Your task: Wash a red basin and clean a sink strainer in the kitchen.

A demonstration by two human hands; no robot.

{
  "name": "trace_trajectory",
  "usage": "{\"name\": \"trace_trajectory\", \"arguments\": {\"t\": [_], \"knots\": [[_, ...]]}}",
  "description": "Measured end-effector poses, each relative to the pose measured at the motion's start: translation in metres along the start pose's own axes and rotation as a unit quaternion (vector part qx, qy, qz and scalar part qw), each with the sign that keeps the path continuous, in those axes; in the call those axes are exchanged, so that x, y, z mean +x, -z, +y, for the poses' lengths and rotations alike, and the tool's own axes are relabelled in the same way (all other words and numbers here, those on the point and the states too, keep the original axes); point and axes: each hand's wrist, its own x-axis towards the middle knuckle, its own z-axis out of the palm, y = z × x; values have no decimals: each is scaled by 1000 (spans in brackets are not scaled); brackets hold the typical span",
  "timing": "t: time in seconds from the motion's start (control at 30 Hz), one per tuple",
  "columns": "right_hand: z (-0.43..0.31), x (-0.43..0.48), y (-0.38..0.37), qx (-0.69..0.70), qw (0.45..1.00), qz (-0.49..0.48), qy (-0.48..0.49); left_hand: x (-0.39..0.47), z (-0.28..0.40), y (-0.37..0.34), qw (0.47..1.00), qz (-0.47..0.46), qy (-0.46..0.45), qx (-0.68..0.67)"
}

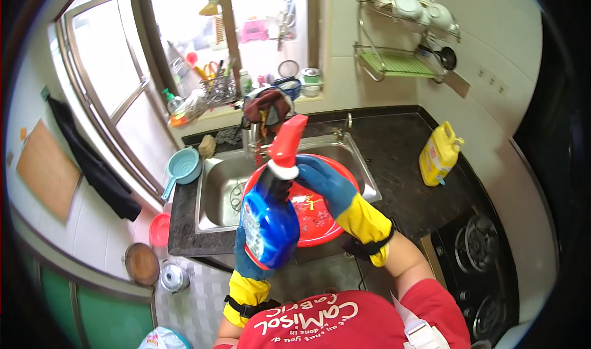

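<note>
A blue spray bottle (272, 229) with a red trigger head (288, 141) and a white collar is held up in front of me, tilted slightly. My left hand (249, 259), in a blue and yellow rubber glove, grips its base from below. At the neck, my right hand (325, 180) in a matching glove takes hold beside the white collar; its fingertips are partly hidden there. Behind the bottle a red plastic basin (323, 229) with a printed pattern rests over the steel double sink (217, 182). The bottle covers part of the basin.
A light-blue dipper (183, 166) sits at the counter's left corner. On the right stand a yellow jug (441, 155) and a black gas stove (471, 275). Dark cloths (268, 106) hang over the faucet. A dish rack (397, 62) with white bowls is mounted on the wall.
</note>
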Motion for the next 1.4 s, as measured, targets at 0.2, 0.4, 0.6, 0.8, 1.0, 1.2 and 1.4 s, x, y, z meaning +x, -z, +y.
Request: {"name": "trace_trajectory", "arguments": {"t": [0.2, 0.4, 0.6, 0.8, 1.0, 1.2, 1.4], "knots": [[-21, 6, -15, -58, 994, 97, -15, -4, 4, 6, 979, 164, -108, 58], [-10, 27, 1, 71, 994, 46, -71, -2, -7, 9, 977, 135, -115, 116], [-6, 60, 49, 242, 953, -180, 35, 9, -7, 25, 988, 78, 81, -101], [-14, 73, 82, 240, 969, -58, 18, 0, 4, 20, 995, 72, 15, -62], [-17, 75, 129, 245, 965, 56, 71, -18, 47, 32, 981, 171, -73, 58], [-19, 60, 135, 144, 975, 127, 113, -39, 77, 14, 924, 312, -114, 190], [-12, 52, 120, 67, 980, 171, 82, -47, 95, 26, 926, 302, -78, 214]]}}
